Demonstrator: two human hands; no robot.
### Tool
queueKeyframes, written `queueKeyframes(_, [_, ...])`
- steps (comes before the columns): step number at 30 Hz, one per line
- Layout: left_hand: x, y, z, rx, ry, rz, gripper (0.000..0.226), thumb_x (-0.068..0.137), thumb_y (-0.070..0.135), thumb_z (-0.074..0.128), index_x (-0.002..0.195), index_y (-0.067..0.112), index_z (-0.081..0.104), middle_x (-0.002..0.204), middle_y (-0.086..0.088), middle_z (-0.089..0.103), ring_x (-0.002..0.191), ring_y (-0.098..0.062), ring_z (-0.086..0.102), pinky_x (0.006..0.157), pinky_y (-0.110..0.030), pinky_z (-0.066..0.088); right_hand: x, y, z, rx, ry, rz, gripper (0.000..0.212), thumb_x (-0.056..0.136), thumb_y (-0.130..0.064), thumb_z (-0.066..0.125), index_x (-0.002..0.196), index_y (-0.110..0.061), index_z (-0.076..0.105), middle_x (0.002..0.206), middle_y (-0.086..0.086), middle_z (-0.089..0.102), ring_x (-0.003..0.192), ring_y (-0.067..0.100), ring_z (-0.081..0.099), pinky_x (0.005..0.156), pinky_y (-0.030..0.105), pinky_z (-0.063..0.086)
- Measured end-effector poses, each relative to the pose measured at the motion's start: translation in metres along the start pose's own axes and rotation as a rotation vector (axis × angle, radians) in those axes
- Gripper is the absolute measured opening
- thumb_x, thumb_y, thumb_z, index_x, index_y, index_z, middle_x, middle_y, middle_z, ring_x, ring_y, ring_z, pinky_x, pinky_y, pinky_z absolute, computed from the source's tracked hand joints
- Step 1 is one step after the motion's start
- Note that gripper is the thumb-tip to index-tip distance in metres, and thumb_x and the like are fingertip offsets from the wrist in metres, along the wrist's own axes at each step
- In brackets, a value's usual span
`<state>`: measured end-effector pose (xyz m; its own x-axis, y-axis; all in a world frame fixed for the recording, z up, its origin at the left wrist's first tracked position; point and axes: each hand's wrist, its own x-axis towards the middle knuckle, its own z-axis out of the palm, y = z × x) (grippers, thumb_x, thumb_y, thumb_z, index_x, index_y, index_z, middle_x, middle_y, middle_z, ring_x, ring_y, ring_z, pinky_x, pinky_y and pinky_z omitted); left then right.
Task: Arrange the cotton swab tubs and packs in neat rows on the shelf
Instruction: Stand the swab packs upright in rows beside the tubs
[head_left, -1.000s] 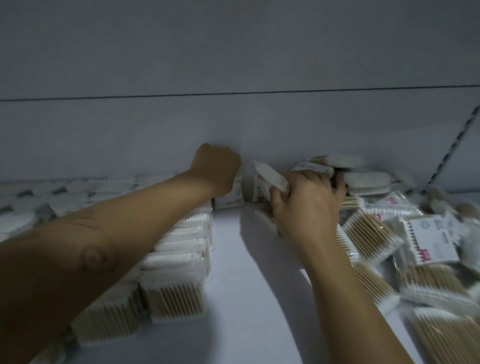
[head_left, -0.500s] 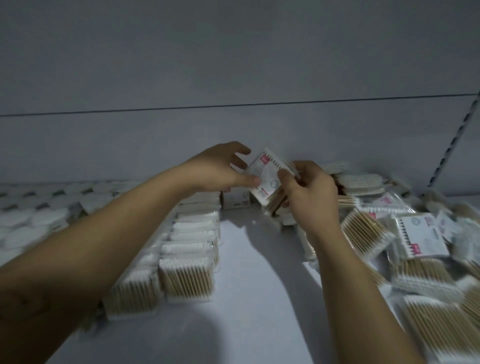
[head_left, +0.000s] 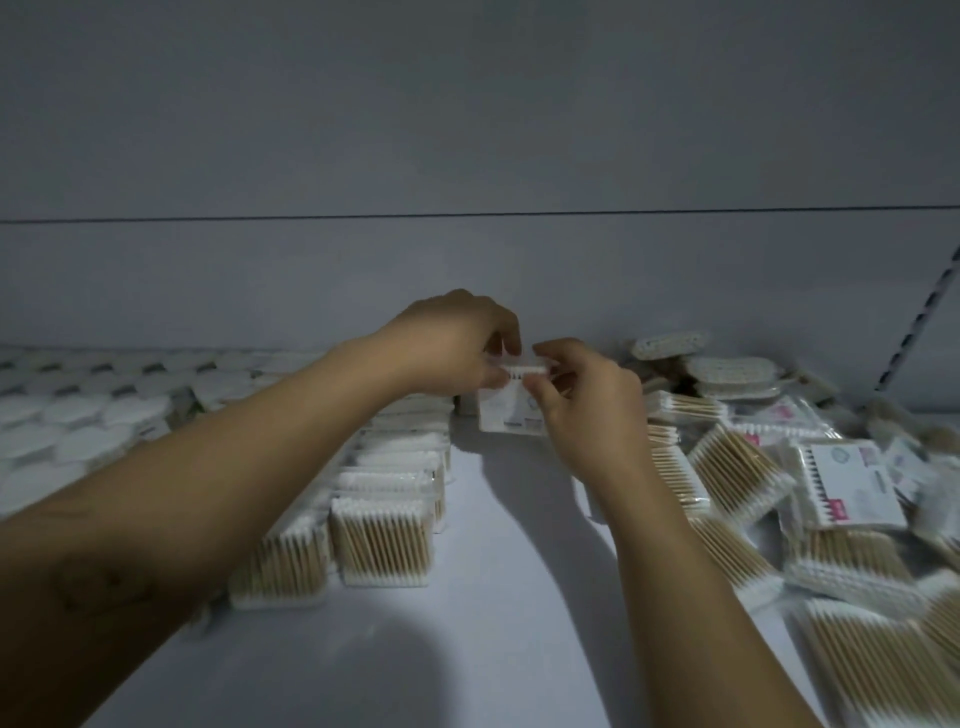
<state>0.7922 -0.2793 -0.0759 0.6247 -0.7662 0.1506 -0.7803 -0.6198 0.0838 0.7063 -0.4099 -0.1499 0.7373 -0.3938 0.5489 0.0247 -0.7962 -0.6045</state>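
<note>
head view: the pack hangs upright at the far middle of the shelf, close to the back panel. its lower edge looks to be at or just above the shelf; which, i cannot tell. the left hand pinches its top left corner and the right hand pinches its top right corner, fingers curled onto the top edge from both sides.

judging by its look, the pack is a thin plastic sleeve of wooden swabs: light, slightly floppy, slick on the faces and firmer along the swab ends. a two-corner pinch suits turning and squaring it. for setting it down, a hold across the flat sides would probably steady it better, since the film may slip or buckle at the seam. nothing in it seems fragile, though hard squeezing could bend the sticks.

to the left, a row of packs runs from near to far in tidy files, and beyond it, far left, white round-lidded tubs stand packed together. to the right lies a loose heap of packs, tilted and overlapping, some label up. a bare lane of shelf runs between row and heap. the heap crowds the right forearm and could slide into that lane. a slotted upright rises at the far right.
</note>
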Motion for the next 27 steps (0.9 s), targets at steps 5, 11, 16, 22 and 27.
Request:
queueKeyframes(5, [0.029,-0.011,0.029,0.289,-0.008,0.063,0.026,0.092,0.028,0.057,0.118,0.027,0.057,0.120,0.004,0.059,0.114,-0.019,0.051,0.085,-0.030,0.029,0.003,0.009,-0.007,-0.218,0.120,-0.042,0.044,0.079,-0.010,0.065,0.122,-0.014,0.062,0.108,0.013,0.068,0.103,0.037,0.059,0.083,0.041,0.045])
queueKeyframes(11, [0.052,-0.026,0.046,0.382,-0.056,0.028,0.020,0.085,0.017,0.058,0.104,0.022,0.059,0.113,0.001,0.058,0.112,-0.020,0.050,0.080,-0.031,0.024,0.003,0.017,0.000,-0.335,0.117,-0.078,0.032,0.069,-0.008,0.068,0.099,-0.016,0.072,0.088,0.015,0.070,0.085,0.038,0.062,0.074,0.040,0.046])
queueKeyframes(16, [0.059,-0.034,0.048,0.440,-0.114,-0.003,0.034,0.082,0.041,0.064,0.107,0.019,0.060,0.113,-0.002,0.057,0.114,-0.023,0.050,0.084,-0.035,0.028,0.002,0.016,0.006,-0.457,0.043,-0.064,0.029,0.067,-0.012,0.071,0.094,-0.019,0.074,0.086,0.013,0.070,0.085,0.036,0.062,0.075,0.038,0.043])
queueKeyframes(22, [0.060,-0.025,0.047,0.490,-0.094,-0.028,0.013,0.083,0.022,0.060,0.088,0.021,0.048,0.106,-0.005,0.059,0.107,-0.024,0.055,0.085,-0.033,0.028,0.005,0.014,-0.003,-0.384,0.097,-0.058,0.044,0.064,-0.023,0.043,0.094,-0.018,0.075,0.089,0.015,0.068,0.084,0.039,0.062,0.076,0.040,0.045])
queueKeyframes(27, [0.066,-0.016,0.041,0.517,-0.128,-0.004,0.030,0.081,0.027,0.065,0.107,0.016,0.053,0.119,-0.008,0.053,0.118,-0.026,0.047,0.094,-0.037,0.030,0.005,0.021,-0.002,-0.412,0.100,-0.044,0.047,0.059,-0.020,0.038,0.087,-0.011,0.075,0.085,0.019,0.067,0.076,0.042,0.061,0.068,0.043,0.050])
